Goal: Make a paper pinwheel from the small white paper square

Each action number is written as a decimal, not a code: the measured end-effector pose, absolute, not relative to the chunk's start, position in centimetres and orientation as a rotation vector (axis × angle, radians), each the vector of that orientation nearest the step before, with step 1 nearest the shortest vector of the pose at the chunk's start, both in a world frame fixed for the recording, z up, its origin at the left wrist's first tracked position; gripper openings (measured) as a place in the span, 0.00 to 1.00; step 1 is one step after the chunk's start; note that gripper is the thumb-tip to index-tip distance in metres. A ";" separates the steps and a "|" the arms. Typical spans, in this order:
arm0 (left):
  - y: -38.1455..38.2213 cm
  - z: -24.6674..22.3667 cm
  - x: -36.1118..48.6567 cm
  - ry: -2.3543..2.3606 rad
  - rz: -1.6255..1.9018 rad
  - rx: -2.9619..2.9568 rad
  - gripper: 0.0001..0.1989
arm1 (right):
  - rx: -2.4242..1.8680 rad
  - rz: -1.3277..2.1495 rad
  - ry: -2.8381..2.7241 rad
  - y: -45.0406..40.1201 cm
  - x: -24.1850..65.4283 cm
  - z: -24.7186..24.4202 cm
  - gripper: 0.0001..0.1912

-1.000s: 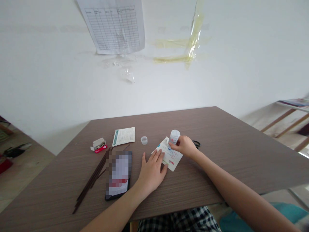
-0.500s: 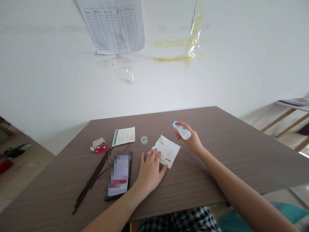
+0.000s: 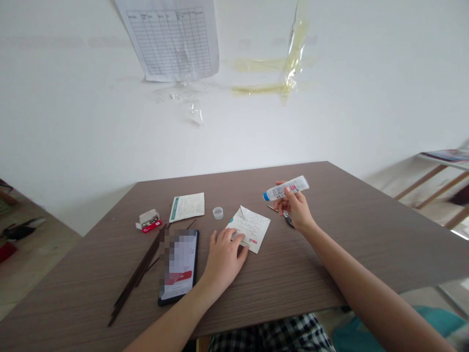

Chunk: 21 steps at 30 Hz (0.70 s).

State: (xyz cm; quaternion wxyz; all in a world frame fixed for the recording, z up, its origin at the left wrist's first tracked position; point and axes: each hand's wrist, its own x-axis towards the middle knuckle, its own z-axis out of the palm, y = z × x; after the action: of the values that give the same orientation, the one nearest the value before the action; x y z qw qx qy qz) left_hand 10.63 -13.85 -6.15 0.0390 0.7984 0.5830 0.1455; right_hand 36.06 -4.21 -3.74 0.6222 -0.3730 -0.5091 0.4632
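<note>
A folded square of printed paper (image 3: 251,226) lies on the table, a creased corner pointing to the back. My left hand (image 3: 225,254) rests at its near left edge, fingers spread and fingertips on the paper. Held up to the right, a white glue bottle (image 3: 291,187) with a blue end is gripped between the thumb and fingers of my right hand (image 3: 298,211). It slants with the blue end lower left, above the table. Behind that hand a pair of scissors (image 3: 289,220) lies partly hidden. A small translucent cap (image 3: 218,212) sits left of the paper.
Left of my left hand lies a phone (image 3: 180,266), with thin dark sticks (image 3: 137,276) beside it. Behind them are an open small red-and-white box (image 3: 149,221) of metallic pieces and another printed paper (image 3: 187,206). A white wall (image 3: 234,142) stands behind the table.
My right hand has turned and shifted right, swinging the bottle so its blue end points lower left. The scissors have come into sight. My left hand has drawn back slightly, fingers more bent.
</note>
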 end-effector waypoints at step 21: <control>-14.1 -5.5 11.5 1.855 0.352 2.361 0.19 | -1.021 1.197 -1.537 -5.8 34.4 -6.5 0.39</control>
State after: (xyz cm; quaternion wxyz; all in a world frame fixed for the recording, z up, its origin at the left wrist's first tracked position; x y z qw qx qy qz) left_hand 11.46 -14.11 -5.47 0.0593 0.7797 0.6125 0.1161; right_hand 34.43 -5.77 -6.48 0.4539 -0.4138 -0.6226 0.4850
